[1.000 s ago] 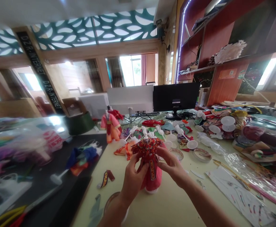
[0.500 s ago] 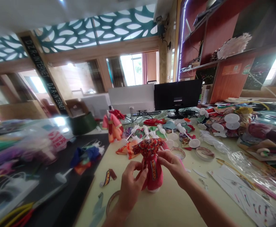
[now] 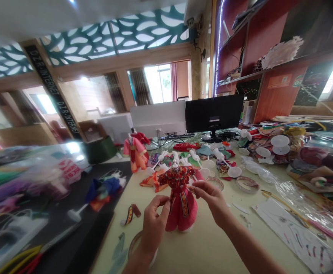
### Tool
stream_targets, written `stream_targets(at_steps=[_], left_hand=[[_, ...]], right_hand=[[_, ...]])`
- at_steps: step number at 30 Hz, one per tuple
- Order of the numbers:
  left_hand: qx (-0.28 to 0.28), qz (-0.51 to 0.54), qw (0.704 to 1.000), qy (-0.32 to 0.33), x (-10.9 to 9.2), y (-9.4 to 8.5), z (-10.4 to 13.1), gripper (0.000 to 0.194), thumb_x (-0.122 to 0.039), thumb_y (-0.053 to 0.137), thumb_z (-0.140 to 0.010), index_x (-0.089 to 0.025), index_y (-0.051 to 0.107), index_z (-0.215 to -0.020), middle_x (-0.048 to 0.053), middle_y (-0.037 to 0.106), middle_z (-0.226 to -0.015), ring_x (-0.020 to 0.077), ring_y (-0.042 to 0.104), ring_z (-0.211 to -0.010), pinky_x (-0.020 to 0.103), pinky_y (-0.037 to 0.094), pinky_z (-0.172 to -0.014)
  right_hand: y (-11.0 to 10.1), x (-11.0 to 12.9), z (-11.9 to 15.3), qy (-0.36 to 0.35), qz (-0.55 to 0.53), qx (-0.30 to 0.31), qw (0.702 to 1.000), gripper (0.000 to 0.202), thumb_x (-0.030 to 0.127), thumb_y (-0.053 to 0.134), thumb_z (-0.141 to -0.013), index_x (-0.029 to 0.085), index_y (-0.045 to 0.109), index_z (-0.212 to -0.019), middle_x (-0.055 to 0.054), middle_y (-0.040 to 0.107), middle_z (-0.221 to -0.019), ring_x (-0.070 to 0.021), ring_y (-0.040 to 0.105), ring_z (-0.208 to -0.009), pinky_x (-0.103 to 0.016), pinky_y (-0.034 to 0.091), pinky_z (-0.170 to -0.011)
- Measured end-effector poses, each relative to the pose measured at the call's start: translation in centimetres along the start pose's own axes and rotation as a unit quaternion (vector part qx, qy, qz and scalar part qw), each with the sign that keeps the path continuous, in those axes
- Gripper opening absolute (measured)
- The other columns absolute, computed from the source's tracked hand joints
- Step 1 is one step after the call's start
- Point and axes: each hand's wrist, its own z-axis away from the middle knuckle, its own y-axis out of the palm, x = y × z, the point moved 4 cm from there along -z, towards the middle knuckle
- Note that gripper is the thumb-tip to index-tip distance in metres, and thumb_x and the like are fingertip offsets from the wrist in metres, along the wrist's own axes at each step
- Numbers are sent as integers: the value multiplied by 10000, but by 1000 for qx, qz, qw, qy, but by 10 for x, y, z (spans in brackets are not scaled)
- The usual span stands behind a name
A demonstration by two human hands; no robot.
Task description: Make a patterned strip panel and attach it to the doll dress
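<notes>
A small doll-sized mannequin in a red patterned top and red skirt (image 3: 181,213) stands upright on the pale table, with a patterned strip (image 3: 184,203) hanging down its front. My left hand (image 3: 156,217) is at the left of its waist, thumb and index finger pinched on a narrow band end. On the right side, my right hand (image 3: 210,196) pinches the other end of the band a little away from the waist. The middle of the band lies across the mannequin's front.
Behind stand a pink-robed mannequin (image 3: 134,152), white stands and cloth pieces. Tape rolls (image 3: 247,184) and a white card (image 3: 293,228) lie at the right. Scissors (image 3: 58,239) and a blue cloth bundle (image 3: 105,188) are at the left. Two monitors (image 3: 214,116) stand at the back.
Both hands have moved slightly left. My right hand has drawn its band end outward from the waist, and the mannequin's skirt now shows wider.
</notes>
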Motion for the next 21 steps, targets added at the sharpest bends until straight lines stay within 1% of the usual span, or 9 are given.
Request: stream_targets(at_steps=[4, 6, 9, 13, 15, 17, 19, 21], left_hand=[[-9, 14, 1000, -13, 3, -1, 1, 207, -348, 576, -785, -150, 636, -802, 54, 642, -774, 184, 571, -749, 249, 464, -673], [-13, 38, 999, -26, 4, -1, 1, 208, -350, 601, -767, -147, 638, -796, 49, 642, -766, 176, 570, -736, 243, 462, -669], [-11, 83, 994, -63, 4, -1, 1, 231, -372, 634, -737, -143, 632, -765, 29, 628, -714, 149, 559, -669, 226, 453, -620], [-9, 134, 983, -122, 3, 0, 5, 281, -405, 669, -691, -134, 629, -756, 18, 630, -652, 128, 557, -594, 214, 446, -565], [5, 175, 972, -159, 4, 2, 7, 301, -403, 694, -672, -129, 637, -781, 25, 650, -655, 129, 576, -607, 215, 457, -586], [29, 204, 962, -181, 5, 6, 10, 319, -393, 710, -674, -124, 650, -836, 39, 678, -699, 136, 603, -645, 224, 473, -624], [54, 217, 957, -187, 8, 10, 13, 344, -380, 720, -681, -123, 661, -902, 55, 700, -765, 149, 629, -689, 237, 487, -659], [68, 226, 954, -186, 11, 13, 15, 364, -379, 724, -688, -122, 666, -939, 67, 710, -812, 166, 646, -726, 255, 498, -684]], right_hand=[[2, 2, 2, 3, -8, 9, 1000, 308, 467, 700, -710, 187, 673, -835, -9, 610, -729, -148, 530, -680, -296, 430, -673], [3, 4, 3, 5, -12, 14, 1000, 304, 467, 701, -710, 188, 675, -828, -9, 610, -725, -152, 535, -689, -300, 431, -683], [3, 3, 3, 9, -19, 13, 1000, 314, 471, 699, -712, 186, 670, -839, -5, 602, -712, -150, 525, -680, -300, 425, -680], [-1, -3, 4, 16, -35, 12, 999, 354, 489, 673, -735, 181, 649, -907, -13, 610, -739, -147, 518, -673, -305, 427, -675], [-2, -5, 7, 26, -44, 21, 999, 361, 495, 656, -753, 185, 647, -938, -19, 621, -772, -153, 542, -703, -307, 439, -690], [-1, -6, 11, 39, -50, 37, 997, 362, 495, 651, -759, 190, 654, -954, -28, 641, -819, -163, 571, -742, -314, 453, -718], [2, -4, 15, 51, -54, 56, 996, 371, 487, 663, -748, 192, 657, -972, -46, 662, -888, -183, 599, -794, -335, 461, -763], [4, -2, 19, 64, -58, 73, 994, 379, 465, 685, -728, 196, 649, -993, -56, 672, -937, -201, 612, -847, -352, 457, -806]])
